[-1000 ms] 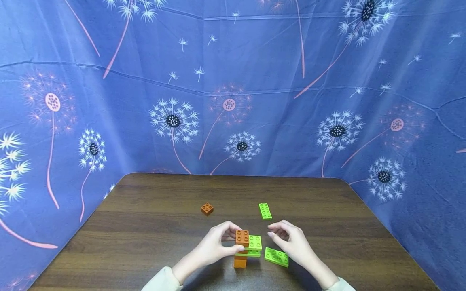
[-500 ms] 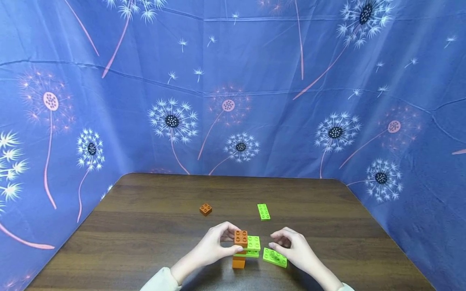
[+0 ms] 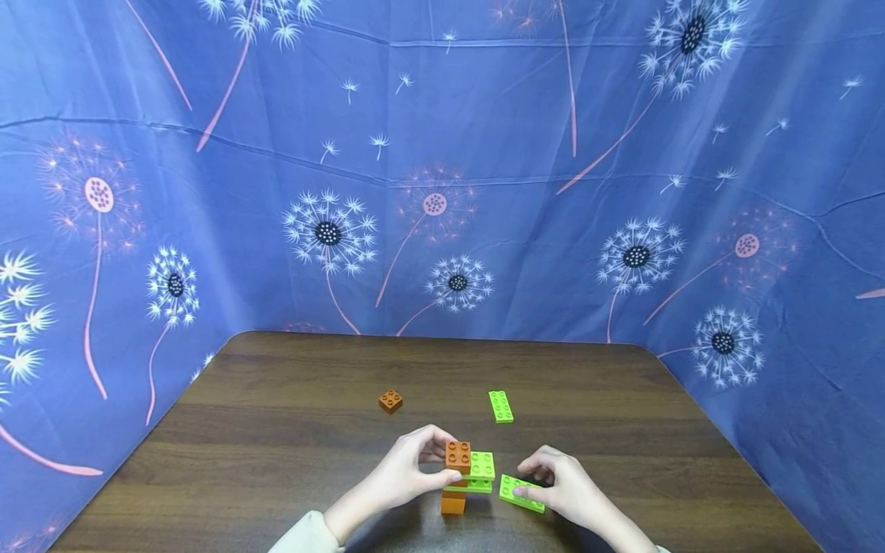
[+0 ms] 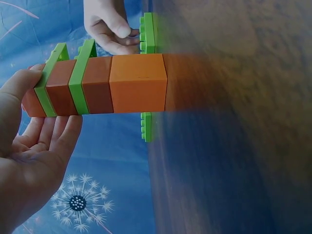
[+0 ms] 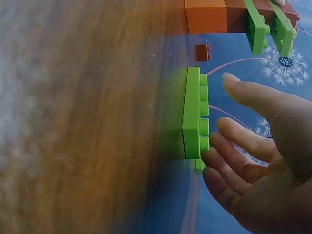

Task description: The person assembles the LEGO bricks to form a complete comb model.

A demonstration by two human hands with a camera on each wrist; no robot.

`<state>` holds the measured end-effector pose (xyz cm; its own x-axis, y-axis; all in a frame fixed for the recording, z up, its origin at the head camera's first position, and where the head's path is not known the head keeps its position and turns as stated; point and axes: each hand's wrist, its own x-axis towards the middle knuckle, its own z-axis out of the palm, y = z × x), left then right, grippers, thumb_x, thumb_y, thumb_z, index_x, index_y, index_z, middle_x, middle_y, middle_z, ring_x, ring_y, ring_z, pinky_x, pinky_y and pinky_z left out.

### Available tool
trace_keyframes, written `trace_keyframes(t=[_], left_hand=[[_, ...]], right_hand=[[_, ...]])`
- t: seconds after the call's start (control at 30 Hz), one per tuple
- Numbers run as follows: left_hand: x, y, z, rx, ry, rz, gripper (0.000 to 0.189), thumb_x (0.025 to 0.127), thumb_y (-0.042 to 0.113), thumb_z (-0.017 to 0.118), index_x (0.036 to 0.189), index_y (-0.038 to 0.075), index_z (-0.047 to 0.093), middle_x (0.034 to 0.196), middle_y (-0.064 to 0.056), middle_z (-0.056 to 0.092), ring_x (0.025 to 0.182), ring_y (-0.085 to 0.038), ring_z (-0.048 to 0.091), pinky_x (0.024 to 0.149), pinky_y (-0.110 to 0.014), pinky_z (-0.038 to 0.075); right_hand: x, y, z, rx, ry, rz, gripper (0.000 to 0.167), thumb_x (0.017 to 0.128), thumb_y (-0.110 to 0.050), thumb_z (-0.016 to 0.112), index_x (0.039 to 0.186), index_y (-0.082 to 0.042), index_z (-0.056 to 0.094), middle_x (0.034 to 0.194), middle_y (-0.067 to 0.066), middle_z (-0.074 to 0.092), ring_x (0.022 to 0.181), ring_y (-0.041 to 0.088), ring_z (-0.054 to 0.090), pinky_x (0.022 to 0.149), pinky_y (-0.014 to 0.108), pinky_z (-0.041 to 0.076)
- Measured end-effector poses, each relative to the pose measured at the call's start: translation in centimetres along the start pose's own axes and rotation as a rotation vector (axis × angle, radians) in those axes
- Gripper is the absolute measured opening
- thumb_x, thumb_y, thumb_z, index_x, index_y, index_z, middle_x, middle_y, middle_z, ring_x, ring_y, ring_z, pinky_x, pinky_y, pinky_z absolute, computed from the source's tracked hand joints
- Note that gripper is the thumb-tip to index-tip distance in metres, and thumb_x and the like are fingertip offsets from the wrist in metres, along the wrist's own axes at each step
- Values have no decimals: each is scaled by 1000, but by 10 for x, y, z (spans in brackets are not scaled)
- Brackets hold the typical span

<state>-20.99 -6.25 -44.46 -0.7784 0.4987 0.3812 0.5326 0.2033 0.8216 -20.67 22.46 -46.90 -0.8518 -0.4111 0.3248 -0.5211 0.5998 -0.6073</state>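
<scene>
A tower of toy building bricks (image 3: 452, 503) stands upright on the table, with a bright orange block (image 4: 139, 83) at its foot. Above that, reddish-brown bricks (image 4: 62, 87) alternate with two thin green plates (image 3: 482, 465) that jut out to the right. My left hand (image 3: 408, 472) grips the tower near its top, thumb on the near side and fingers behind. To the right lies a loose green eight-stud plate (image 5: 192, 114). Just over it hovers my right hand (image 3: 570, 491), thumb and fingers spread apart and holding nothing; fingertips are close to the studs.
Farther back on the wooden table (image 3: 290, 399) lie a small brown four-stud brick (image 3: 390, 401) and another green plate (image 3: 501, 407). A blue dandelion-print cloth (image 3: 539, 253) hangs behind the table's far edge and along both sides.
My right hand has come down and nearer to me, from beside the tower to just over the loose green plate. The left hand keeps its grip on the tower.
</scene>
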Motion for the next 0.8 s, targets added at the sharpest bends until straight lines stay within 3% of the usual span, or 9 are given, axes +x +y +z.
trace_keyframes(t=[0.23,0.53,0.8], left_hand=[[-1,4,-1,2,2,-19,31,81,19,74,105,7,59,98,-5,65,88,-5,61,83,-24,54],[-2,5,1,1,15,-1,31,80,17,74,105,6,59,99,-6,65,88,-6,62,82,-25,55],[-2,5,2,2,18,15,29,81,17,73,103,5,59,97,-8,66,87,-7,62,82,-25,55]], right_hand=[[-2,3,0,1,-24,-69,34,69,-26,82,92,-7,67,81,-1,60,69,3,52,56,19,45],[-3,3,-2,13,-132,39,38,66,-25,84,94,-7,66,84,-6,58,70,-1,49,58,19,43],[-2,2,-3,-5,-155,55,34,69,-22,82,95,-8,66,86,-7,57,72,-1,48,59,18,42]])
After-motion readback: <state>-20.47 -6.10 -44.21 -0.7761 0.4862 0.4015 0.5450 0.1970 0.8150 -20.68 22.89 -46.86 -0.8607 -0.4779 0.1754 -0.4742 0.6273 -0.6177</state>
